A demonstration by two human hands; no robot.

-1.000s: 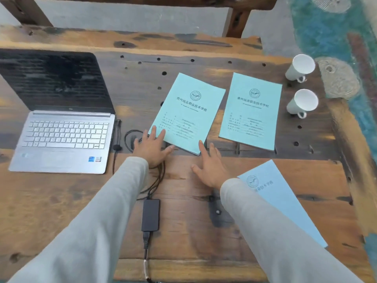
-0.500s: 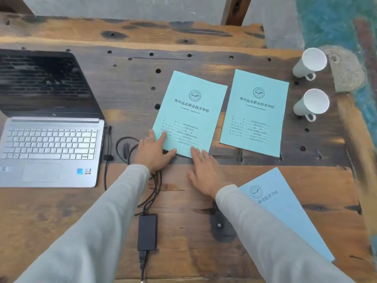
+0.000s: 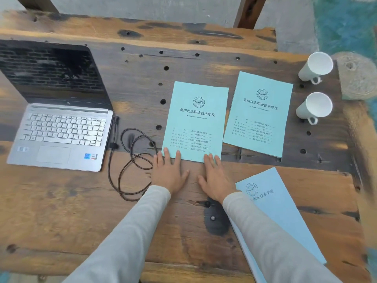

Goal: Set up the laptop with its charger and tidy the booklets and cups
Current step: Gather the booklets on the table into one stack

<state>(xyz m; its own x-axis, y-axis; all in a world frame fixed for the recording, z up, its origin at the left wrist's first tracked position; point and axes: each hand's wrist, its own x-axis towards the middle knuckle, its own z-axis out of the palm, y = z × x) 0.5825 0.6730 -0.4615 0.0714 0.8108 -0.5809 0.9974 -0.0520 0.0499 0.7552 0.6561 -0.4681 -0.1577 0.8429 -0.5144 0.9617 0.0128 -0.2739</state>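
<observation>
Weathered counter (image 3: 61, 211): left hand (image 3: 169, 174) and right hand (image 3: 214, 178), grips open, rest on the centre booklet (image 3: 195, 123), lower edge; light, floppy, probably best pinched there.

**Materials and surface finishes**

Surface (image 3: 61, 211): rough, weathered wood with drilled holes. Laptop (image 3: 61, 135): matt silver casing, glossy dark screen. Booklets (image 3: 195, 121): matt pale-teal paper. Cups (image 3: 314, 105): smooth white. Charger cable (image 3: 122, 176): braided brown sheath. Sleeves (image 3: 126, 242): soft grey cloth.

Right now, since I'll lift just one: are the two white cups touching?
Apart. The head view shows bare table between the far cup and the near cup.
</observation>
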